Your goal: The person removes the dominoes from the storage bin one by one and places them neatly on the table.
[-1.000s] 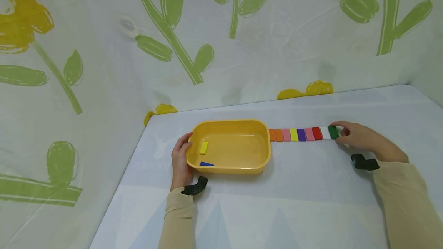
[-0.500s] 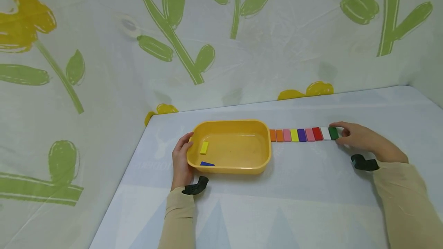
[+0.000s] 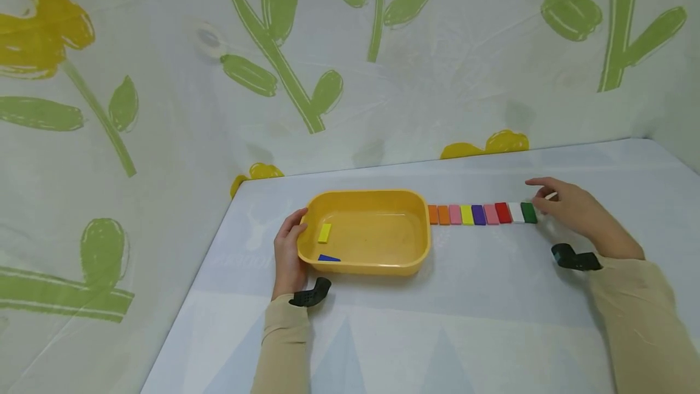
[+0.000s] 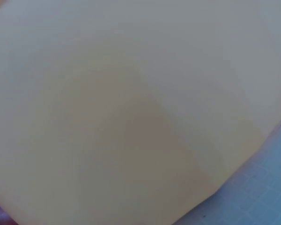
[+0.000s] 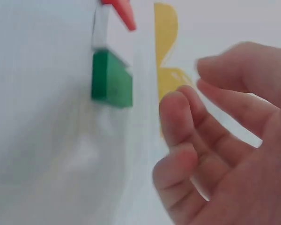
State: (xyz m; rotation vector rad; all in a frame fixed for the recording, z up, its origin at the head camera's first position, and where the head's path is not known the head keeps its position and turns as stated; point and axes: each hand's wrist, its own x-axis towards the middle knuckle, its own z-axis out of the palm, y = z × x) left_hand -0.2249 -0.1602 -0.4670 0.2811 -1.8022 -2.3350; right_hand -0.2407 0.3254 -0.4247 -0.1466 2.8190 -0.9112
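My left hand (image 3: 287,254) grips the left end of a yellow plastic basin (image 3: 366,269), its fingers over the rim. Inside the basin lie a yellow block (image 3: 324,233) and a blue piece (image 3: 329,258), partly hidden by the front wall. From the basin's right side runs a row of small coloured blocks, ending in a red block (image 3: 503,213), a white block (image 3: 516,212) and a green block (image 3: 528,213). My right hand (image 3: 574,211) hovers just right of the green block, apart from it, fingers loosely bent and holding nothing. A blurred pale surface fills most of the left wrist view.
The row also has orange blocks (image 3: 443,214), pink ones, a yellow one and a purple block (image 3: 478,214). All lie on a pale patterned tablecloth (image 3: 437,333). Behind the table hangs a floral cloth (image 3: 437,90). A black strap piece (image 3: 576,257) sits at my right wrist.
My right hand has let go of the green block and lifted slightly away from it. The block stays at the row's right end. My left hand still holds the basin.
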